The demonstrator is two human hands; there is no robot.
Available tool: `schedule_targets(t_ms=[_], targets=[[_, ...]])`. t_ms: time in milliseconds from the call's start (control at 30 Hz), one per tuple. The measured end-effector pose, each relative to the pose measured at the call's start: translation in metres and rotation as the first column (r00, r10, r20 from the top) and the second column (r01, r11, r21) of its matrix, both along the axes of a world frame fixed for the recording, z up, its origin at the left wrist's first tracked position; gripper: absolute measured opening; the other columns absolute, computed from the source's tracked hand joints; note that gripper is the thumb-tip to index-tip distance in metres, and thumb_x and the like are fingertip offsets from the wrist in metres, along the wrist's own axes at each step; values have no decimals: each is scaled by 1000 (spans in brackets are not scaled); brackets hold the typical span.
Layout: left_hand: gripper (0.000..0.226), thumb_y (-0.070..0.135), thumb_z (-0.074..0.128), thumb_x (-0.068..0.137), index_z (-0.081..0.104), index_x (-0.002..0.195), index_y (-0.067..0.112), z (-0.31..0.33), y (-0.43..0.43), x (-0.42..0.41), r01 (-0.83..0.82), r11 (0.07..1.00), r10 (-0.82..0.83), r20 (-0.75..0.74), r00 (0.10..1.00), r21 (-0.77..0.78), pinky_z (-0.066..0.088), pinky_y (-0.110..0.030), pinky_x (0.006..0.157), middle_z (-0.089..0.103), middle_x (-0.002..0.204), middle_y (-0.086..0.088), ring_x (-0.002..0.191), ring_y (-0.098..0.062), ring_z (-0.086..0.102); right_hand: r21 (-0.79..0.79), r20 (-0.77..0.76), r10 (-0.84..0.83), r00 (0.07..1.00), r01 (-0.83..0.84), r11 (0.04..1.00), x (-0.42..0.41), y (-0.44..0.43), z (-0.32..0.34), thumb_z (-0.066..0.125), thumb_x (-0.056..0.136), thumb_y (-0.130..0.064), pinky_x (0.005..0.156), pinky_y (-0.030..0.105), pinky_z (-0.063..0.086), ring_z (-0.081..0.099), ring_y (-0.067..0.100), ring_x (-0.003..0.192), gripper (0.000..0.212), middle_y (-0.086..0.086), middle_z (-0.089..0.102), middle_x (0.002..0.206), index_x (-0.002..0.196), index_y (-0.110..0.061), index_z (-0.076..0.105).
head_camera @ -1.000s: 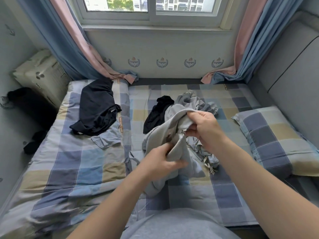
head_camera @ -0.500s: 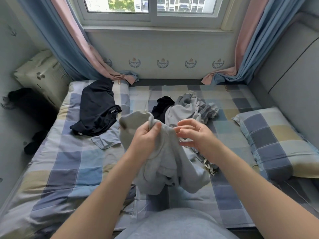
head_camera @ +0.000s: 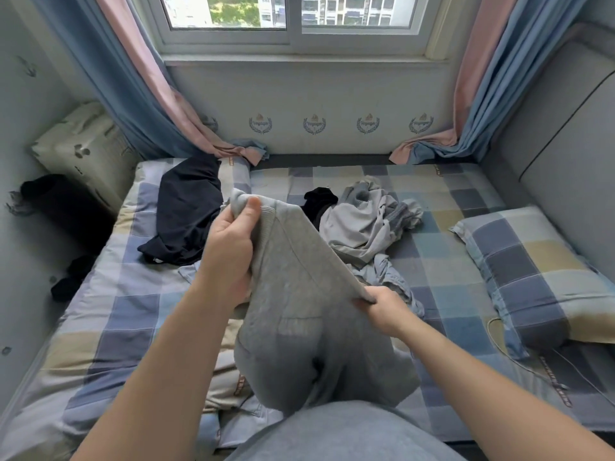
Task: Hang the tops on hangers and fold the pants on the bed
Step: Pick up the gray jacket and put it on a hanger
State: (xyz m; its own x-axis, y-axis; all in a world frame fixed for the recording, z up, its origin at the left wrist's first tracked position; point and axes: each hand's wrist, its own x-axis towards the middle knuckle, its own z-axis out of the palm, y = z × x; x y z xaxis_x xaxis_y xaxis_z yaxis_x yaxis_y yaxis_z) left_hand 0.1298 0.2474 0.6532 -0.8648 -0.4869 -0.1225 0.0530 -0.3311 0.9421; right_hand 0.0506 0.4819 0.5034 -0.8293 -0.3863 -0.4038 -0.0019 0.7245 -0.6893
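I hold a grey knit garment (head_camera: 299, 294) up over the checked bed (head_camera: 442, 261). My left hand (head_camera: 229, 247) grips its ribbed band at the upper left. Lower and to the right, my right hand (head_camera: 382, 309) pinches the same edge, so the band runs slanting between them. The rest of the cloth hangs down toward my lap. A rumpled pile of light grey clothes (head_camera: 369, 224) lies behind it, with a small black piece (head_camera: 319, 201) at its left. A dark navy garment (head_camera: 186, 211) is spread at the far left of the bed.
A checked pillow (head_camera: 539, 274) lies at the right beside a grey padded headboard (head_camera: 565, 144). Curtains (head_camera: 149, 94) hang at both sides of the window. A cream bag (head_camera: 83, 151) and dark items sit in the gap at the left.
The garment has been lifted off the pile and stretched out. My left hand rose to the upper left; my right hand slid down and right along the edge.
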Motion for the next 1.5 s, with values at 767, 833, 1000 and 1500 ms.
schedule_targets(t_ms=[767, 833, 1000, 1500], targets=[[40, 60, 76, 70, 61, 84, 26, -62, 41, 19, 403, 653, -193, 374, 907, -641, 54, -30, 71, 68, 85, 11, 79, -6, 64, -718, 333, -96, 938, 318, 619, 1, -28, 123, 55, 102, -28, 68, 36, 60, 69, 23, 74, 32, 15, 72, 85, 83, -11, 75], [49, 69, 72, 63, 64, 87, 27, -63, 52, 22, 471, 646, -277, 391, 878, -601, 56, -30, 76, 69, 86, 13, 81, -2, 64, -737, 338, -89, 937, 322, 594, 0, -28, 126, 52, 103, -28, 70, 38, 60, 69, 24, 75, 34, 16, 71, 86, 87, -7, 74], [59, 67, 74, 68, 60, 107, 26, -78, 76, 19, 516, 658, -293, 445, 846, -549, 56, -37, 79, 68, 99, 12, 91, -6, 65, -751, 434, -119, 893, 432, 500, 0, -36, 135, 49, 105, -24, 64, 33, 61, 72, 23, 73, 33, 17, 74, 85, 97, -4, 74], [27, 34, 55, 103, 78, 92, 24, -82, 23, -10, 68, 990, -37, 231, 972, -127, 59, -37, 85, 78, 98, 0, 98, -18, 72, -319, 290, 156, 944, -59, 946, 30, 4, 60, 80, 84, -27, 90, 21, 52, 63, -1, 111, 59, -11, 65, 126, 135, -32, 51]])
